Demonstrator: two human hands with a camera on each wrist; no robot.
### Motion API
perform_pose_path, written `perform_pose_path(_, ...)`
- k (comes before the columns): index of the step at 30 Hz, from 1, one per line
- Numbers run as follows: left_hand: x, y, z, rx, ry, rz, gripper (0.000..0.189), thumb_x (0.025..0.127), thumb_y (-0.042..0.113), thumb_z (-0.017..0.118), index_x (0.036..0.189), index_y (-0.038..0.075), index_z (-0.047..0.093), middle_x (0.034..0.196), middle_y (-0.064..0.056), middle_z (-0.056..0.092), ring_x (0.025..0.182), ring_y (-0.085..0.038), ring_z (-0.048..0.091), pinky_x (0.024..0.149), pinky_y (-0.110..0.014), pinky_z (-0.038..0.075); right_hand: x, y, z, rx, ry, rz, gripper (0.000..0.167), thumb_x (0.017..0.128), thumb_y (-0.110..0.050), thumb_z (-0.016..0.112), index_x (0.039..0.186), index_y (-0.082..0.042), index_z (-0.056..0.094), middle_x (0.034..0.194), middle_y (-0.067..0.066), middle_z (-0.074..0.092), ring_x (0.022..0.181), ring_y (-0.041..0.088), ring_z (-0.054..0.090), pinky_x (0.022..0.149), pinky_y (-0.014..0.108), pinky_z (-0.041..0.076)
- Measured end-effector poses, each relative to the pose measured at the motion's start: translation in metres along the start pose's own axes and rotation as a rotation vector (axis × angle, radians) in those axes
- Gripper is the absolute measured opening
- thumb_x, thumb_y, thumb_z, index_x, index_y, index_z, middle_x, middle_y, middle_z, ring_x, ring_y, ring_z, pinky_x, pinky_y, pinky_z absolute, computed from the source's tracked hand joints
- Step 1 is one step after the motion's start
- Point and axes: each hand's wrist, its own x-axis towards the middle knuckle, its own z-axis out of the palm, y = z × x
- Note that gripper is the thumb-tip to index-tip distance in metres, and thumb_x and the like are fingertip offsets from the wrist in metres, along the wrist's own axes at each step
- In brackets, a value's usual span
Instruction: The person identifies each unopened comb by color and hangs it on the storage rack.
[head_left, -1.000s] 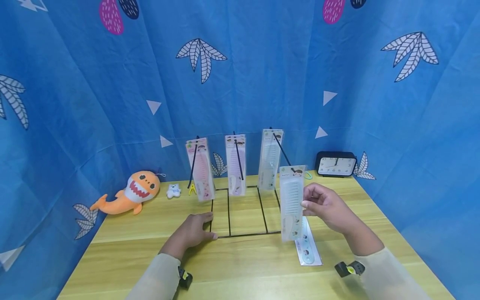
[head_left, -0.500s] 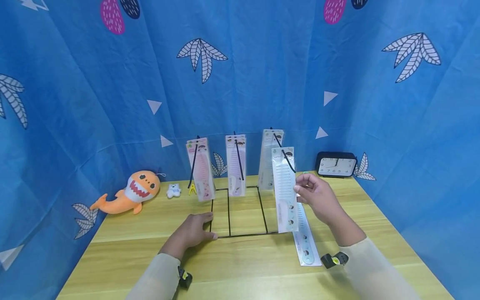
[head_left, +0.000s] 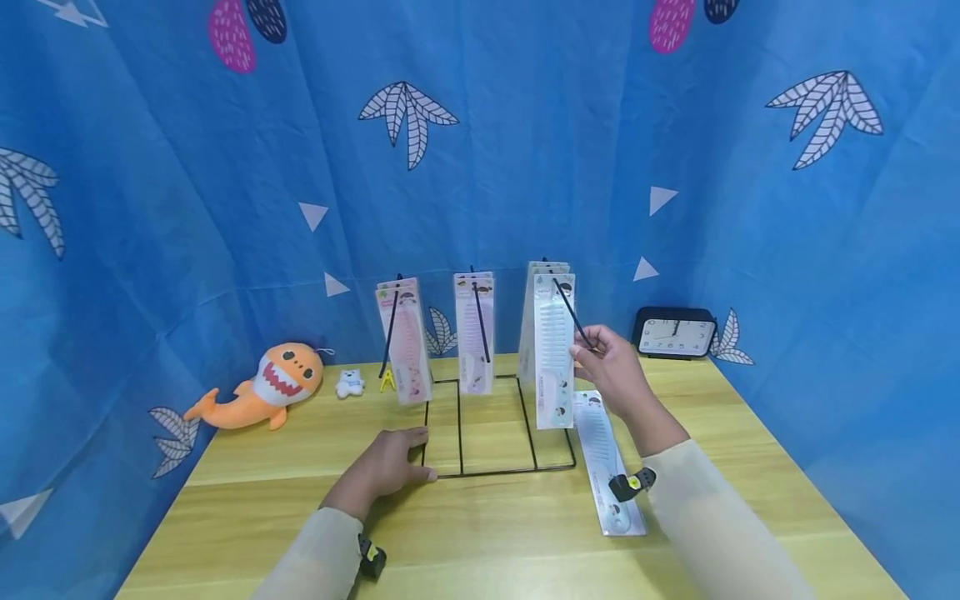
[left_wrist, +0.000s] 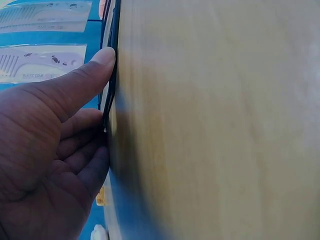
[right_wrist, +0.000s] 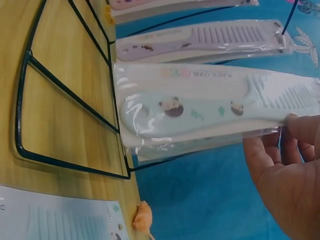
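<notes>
My right hand (head_left: 613,367) pinches the right edge of a pale green packaged comb (head_left: 553,350), which hangs upright on the rack's right hook. More pale green packs hang behind it. In the right wrist view, the thumb and fingers of the right hand (right_wrist: 290,170) hold the pack's edge near the comb's teeth. My left hand (head_left: 382,462) rests at the front left corner of the black wire rack (head_left: 495,473), thumb and fingers spread and touching the wire, as the left wrist view also shows the left hand (left_wrist: 55,135). Another packaged comb (head_left: 600,458) lies flat, right of the rack.
Pink packaged combs (head_left: 407,350) and purple packaged combs (head_left: 474,333) hang on the other hooks. An orange shark plush (head_left: 262,387), a small white bear (head_left: 349,383) and a yellow clip (head_left: 387,381) sit left. A black clock (head_left: 673,332) stands back right, before a blue curtain (head_left: 480,167).
My right hand has moved left and away from me, sliding the pale green comb pack up along the right hook toward the packs behind. The left hand has stayed at the rack corner.
</notes>
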Motion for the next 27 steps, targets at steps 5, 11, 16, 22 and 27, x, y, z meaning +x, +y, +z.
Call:
perform_pose_path(5, -0.002, 0.001, 0.001, 0.012, 0.008, 0.010, 0.074, 0.093, 0.030, 0.090, 0.155, 0.004, 0.060, 0.167, -0.012, 0.053, 0.158, -0.040, 0.044, 0.130, -0.058, 0.039, 0.011, 0.002, 0.002, -0.016, 0.041, -0.001, 0.032, 0.112, -0.020, 0.064, 0.137, -0.001, 0.058, 0.138, 0.020, 0.064, 0.131, 0.034, 0.068, 0.099, 0.037, 0.067)
perform_pose_path(11, -0.002, 0.002, -0.001, 0.015, 0.010, 0.029, 0.074, 0.093, 0.030, 0.089, 0.155, 0.002, 0.060, 0.165, -0.015, 0.055, 0.157, -0.041, 0.046, 0.130, -0.057, 0.040, 0.021, 0.001, 0.001, -0.043, 0.064, 0.037, 0.027, 0.112, -0.019, 0.064, 0.134, -0.004, 0.061, 0.140, 0.018, 0.065, 0.126, 0.034, 0.071, 0.104, 0.041, 0.066)
perform_pose_path(16, -0.002, 0.002, -0.002, 0.018, 0.003, 0.017, 0.074, 0.093, 0.031, 0.089, 0.155, 0.003, 0.060, 0.166, -0.014, 0.054, 0.158, -0.041, 0.044, 0.131, -0.057, 0.039, 0.029, 0.003, 0.000, -0.112, 0.040, 0.040, 0.025, 0.113, -0.023, 0.062, 0.132, -0.007, 0.064, 0.147, 0.018, 0.067, 0.128, 0.039, 0.073, 0.117, 0.055, 0.056)
perform_pose_path(22, 0.000, 0.000, -0.001, 0.024, 0.007, 0.016, 0.075, 0.093, 0.032, 0.089, 0.155, 0.004, 0.060, 0.166, -0.015, 0.054, 0.157, -0.041, 0.046, 0.130, -0.058, 0.040, 0.037, 0.007, 0.001, -0.081, 0.025, 0.038, 0.023, 0.114, -0.019, 0.059, 0.132, -0.005, 0.063, 0.143, 0.021, 0.068, 0.133, 0.041, 0.070, 0.118, 0.054, 0.055)
perform_pose_path(27, 0.000, -0.001, 0.000, 0.017, 0.002, 0.004, 0.075, 0.093, 0.031, 0.089, 0.156, 0.004, 0.059, 0.166, -0.014, 0.053, 0.158, -0.041, 0.045, 0.130, -0.058, 0.039, 0.040, 0.008, 0.001, -0.075, 0.035, 0.041, 0.023, 0.115, -0.018, 0.058, 0.133, -0.004, 0.062, 0.139, 0.021, 0.068, 0.129, 0.041, 0.071, 0.114, 0.052, 0.059)
